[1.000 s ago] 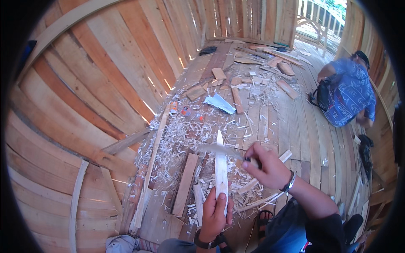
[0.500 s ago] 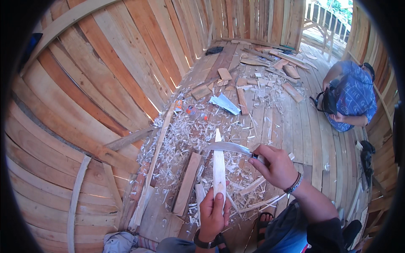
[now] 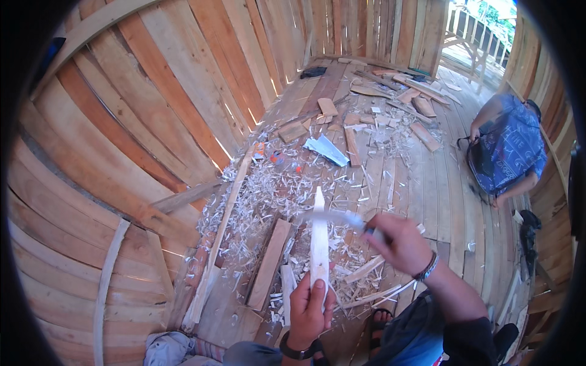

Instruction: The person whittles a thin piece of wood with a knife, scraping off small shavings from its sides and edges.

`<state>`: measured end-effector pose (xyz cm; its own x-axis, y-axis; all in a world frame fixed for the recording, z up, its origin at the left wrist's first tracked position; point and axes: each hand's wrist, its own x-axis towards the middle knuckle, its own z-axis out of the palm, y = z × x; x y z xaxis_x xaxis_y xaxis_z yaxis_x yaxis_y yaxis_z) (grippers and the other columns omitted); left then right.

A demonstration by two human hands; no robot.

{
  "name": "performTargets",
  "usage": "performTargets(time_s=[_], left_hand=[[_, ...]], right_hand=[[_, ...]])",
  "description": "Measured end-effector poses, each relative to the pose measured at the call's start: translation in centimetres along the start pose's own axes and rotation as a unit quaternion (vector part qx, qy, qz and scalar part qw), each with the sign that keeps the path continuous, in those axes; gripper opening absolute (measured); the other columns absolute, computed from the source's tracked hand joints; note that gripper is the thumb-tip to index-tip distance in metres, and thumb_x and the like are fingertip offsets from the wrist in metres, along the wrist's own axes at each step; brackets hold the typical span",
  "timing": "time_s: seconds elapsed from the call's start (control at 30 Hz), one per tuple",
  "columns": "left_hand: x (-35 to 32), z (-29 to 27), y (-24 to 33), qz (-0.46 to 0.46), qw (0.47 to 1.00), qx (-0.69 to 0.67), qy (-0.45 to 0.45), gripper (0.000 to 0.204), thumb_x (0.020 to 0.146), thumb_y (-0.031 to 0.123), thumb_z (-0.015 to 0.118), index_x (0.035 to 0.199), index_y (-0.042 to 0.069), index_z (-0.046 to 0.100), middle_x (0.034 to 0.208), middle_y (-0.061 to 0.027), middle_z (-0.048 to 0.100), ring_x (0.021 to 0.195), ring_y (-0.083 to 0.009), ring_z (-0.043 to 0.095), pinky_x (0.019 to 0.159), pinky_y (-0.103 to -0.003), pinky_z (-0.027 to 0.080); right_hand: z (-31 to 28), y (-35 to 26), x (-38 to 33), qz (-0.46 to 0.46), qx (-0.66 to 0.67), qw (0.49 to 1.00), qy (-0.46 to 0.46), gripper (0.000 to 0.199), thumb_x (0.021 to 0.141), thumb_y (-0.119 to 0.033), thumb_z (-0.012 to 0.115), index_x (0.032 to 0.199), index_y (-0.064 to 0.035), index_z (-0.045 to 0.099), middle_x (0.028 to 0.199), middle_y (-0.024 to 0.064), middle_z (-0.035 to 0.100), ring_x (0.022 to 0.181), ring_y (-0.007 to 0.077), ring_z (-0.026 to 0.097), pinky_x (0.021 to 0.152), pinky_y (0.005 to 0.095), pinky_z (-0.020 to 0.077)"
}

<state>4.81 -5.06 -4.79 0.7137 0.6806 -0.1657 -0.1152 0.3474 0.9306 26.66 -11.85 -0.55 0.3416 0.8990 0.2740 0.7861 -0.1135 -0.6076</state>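
My left hand (image 3: 310,305) is closed round the lower end of a pale strip of wood (image 3: 319,250), which stands upright with its pointed tip away from me. In my right hand (image 3: 400,242) is the dark handle of a curved knife (image 3: 348,218). The blade lies crosswise at the upper part of the strip, blurred by motion, so I cannot tell whether it touches the wood. Pale shavings (image 3: 244,201) are scattered over the floor beyond and around both hands.
A reddish wood block (image 3: 269,264) lies left of the strip, beside a long thin slat (image 3: 224,235) near the plank wall. Farther off are a blue-white folded sheet (image 3: 326,150) and several offcuts (image 3: 425,136). At the right, a person in a patterned blue shirt (image 3: 506,146) handles a dark bag.
The knife blade has gone from sharp to blurred, staying across the strip's upper part. The person at the right has shifted, with one hand lower along the bag.
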Motion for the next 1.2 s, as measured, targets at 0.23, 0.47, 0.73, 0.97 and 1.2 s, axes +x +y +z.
performTargets(time_s=[0.23, 0.47, 0.73, 0.97, 1.2], left_hand=[[0.2, -0.3, -0.2, 0.002, 1.0, 0.019, 0.003, 0.04, 0.106, 0.024, 0.037, 0.132, -0.004, 0.05, 0.059, 0.0008, 0.046, 0.037, -0.0042, 0.034, 0.036, -0.02, 0.028], [0.5, -0.2, -0.2, -0.025, 1.0, -0.006, -0.006, 0.036, 0.106, 0.02, 0.039, 0.134, 0.0, 0.05, 0.062, 0.0012, 0.047, 0.04, -0.0038, 0.037, 0.038, -0.019, 0.031], [1.4, -4.3, -3.3, -0.082, 0.995, 0.041, 0.035, 0.036, 0.096, 0.027, 0.055, 0.121, 0.001, 0.052, 0.076, -0.0181, 0.065, 0.066, -0.0364, 0.063, 0.055, -0.045, 0.05], [1.8, -4.3, -3.6, 0.04, 0.973, 0.214, 0.075, 0.027, 0.1, 0.029, 0.049, 0.11, 0.004, 0.055, 0.08, -0.0058, 0.053, 0.063, -0.0135, 0.053, 0.047, -0.025, 0.041], [2.4, -6.7, -5.2, 0.034, 0.892, 0.44, 0.098, 0.055, 0.098, 0.036, 0.056, 0.139, 0.0, 0.048, 0.136, -0.0271, 0.05, 0.126, -0.0411, 0.047, 0.099, -0.051, 0.042]], right_hand=[[0.1, 0.0, 0.5, 0.06, 0.028, 0.997, -0.04, 0.024, 0.09, -0.029, 0.068, 0.092, -0.0071, 0.058, 0.072, 0.0141, 0.061, 0.063, 0.0338, 0.063, 0.057, 0.0424, 0.0498], [1.3, 0.2, -0.2, -0.038, 0.016, 0.999, -0.034, 0.023, 0.091, -0.03, 0.065, 0.093, -0.0079, 0.058, 0.076, 0.014, 0.062, 0.071, 0.0358, 0.065, 0.062, 0.045, 0.0515], [2.4, 1.4, 0.7, -0.035, 0.02, 0.999, -0.009, 0.026, 0.092, -0.032, 0.063, 0.097, -0.0077, 0.055, 0.075, 0.0154, 0.063, 0.071, 0.0391, 0.064, 0.062, 0.0484, 0.0511], [2.1, 0.8, 0.1, -0.044, 0.044, 0.998, -0.033, 0.026, 0.088, -0.029, 0.064, 0.095, -0.0055, 0.054, 0.073, 0.0169, 0.063, 0.072, 0.0408, 0.064, 0.063, 0.051, 0.05], [3.4, 0.6, -0.1, -0.02, 0.053, 0.998, 0.009, 0.027, 0.083, -0.028, 0.068, 0.093, -0.0049, 0.058, 0.074, 0.0178, 0.064, 0.074, 0.0415, 0.065, 0.065, 0.051, 0.0515]])
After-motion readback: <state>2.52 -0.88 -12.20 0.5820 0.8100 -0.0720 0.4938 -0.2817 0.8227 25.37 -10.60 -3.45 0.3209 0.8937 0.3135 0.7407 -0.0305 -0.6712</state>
